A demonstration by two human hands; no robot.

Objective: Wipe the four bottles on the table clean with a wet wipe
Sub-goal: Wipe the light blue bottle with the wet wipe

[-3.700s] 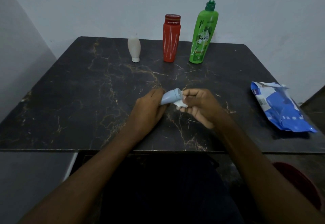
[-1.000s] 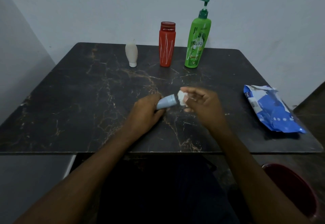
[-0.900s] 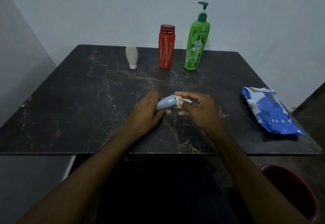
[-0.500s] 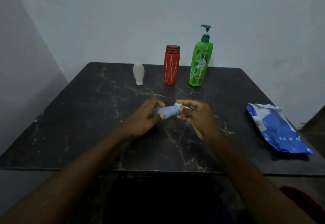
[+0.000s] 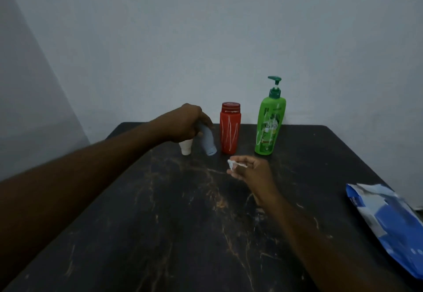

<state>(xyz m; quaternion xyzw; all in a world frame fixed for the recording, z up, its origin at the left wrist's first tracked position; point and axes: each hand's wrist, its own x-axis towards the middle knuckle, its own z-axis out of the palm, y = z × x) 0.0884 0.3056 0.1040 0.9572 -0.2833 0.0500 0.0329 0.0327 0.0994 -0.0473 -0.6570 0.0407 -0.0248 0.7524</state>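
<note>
While it is gripped by the left hand [image 5: 189,123], the bottle [image 5: 207,141] is tilted cap-down.
Pale blue body; crumpled wipe [image 5: 231,164] pinched by right hand [image 5: 254,173].

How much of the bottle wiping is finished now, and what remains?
Looks done: the blue bottle, rubbed with the wet wipe a moment ago. In hand: the left hand sets it between the white bottle and red bottle; the right hand pinches the wipe. Left: probably the green bottle and the red one; white unclear.
</note>
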